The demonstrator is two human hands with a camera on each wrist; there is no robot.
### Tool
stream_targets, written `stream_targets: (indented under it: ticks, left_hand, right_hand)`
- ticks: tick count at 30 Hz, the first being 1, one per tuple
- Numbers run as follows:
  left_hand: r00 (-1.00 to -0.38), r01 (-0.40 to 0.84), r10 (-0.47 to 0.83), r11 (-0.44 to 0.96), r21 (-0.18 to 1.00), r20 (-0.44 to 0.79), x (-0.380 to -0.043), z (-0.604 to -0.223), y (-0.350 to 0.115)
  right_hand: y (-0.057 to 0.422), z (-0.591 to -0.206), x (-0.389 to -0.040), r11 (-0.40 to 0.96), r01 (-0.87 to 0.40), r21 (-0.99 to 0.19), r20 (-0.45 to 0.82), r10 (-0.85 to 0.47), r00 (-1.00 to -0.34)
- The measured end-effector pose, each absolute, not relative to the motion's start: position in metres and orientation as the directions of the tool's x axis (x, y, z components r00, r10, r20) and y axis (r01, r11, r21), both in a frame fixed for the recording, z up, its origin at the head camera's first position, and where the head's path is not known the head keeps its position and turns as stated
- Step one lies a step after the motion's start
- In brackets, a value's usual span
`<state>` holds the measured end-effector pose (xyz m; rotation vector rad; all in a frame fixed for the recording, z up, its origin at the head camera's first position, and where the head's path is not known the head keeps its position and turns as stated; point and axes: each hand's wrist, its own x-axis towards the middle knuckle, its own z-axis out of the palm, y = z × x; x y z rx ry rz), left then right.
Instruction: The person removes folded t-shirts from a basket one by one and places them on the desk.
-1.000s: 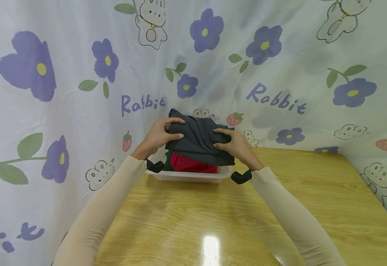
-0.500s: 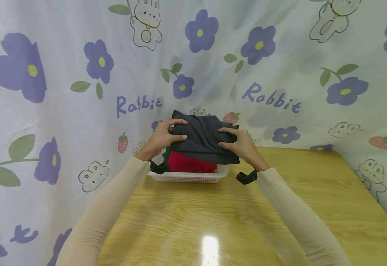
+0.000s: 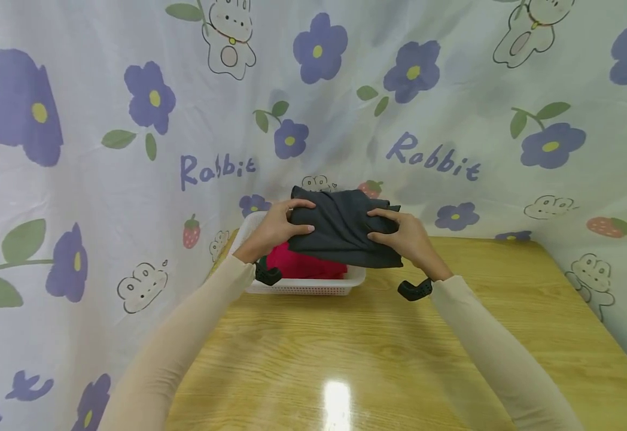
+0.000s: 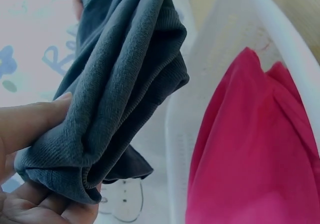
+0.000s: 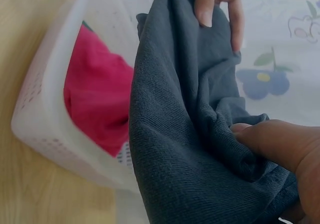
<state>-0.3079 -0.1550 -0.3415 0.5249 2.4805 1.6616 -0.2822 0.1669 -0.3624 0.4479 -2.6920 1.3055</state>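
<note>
A dark grey folded cloth (image 3: 340, 230), its exact kind hard to tell, hangs in the air between both hands. My left hand (image 3: 278, 227) grips its left end, thumb on the near face and fingers around the far side, as the left wrist view shows with the layered folds (image 4: 115, 84). At the other end my right hand (image 3: 405, 236) pinches the cloth, its thumb pressing into a crease in the right wrist view. Below and behind stands a white plastic basket (image 3: 297, 287). A red cloth (image 3: 305, 263) lies inside it, partly hidden by the grey one.
The basket rests on a wooden table (image 3: 292, 359) near the back left, close to a printed curtain (image 3: 346, 120). A bit of green cloth (image 5: 86, 26) shows beside the red one. The table's wood surface extends to the right and front.
Both hands have shifted right with the grey cloth, uncovering more of the basket's left side. The view has turned slightly rightward. The grip on the cloth stays the same.
</note>
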Motion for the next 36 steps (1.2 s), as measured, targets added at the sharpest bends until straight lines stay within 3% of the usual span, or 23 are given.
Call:
stream_targets:
  ticks: [11,36]
  left_hand:
    - [-0.917,0.199,0.395,0.350,0.916,0.048,-0.312,-0.355,-0.128]
    - [-0.882,0.315,0.457,0.390,0.865,0.115,-0.318,-0.379,-0.054]
  right_hand:
    - [0.197,-0.373,-0.277,0.617,-0.289,-0.732,0.213,-0.196,-0.957]
    - [0.274,-0.393,-0.262,0.627,-0.202,-0.753,0.160,-0.123,-0.979]
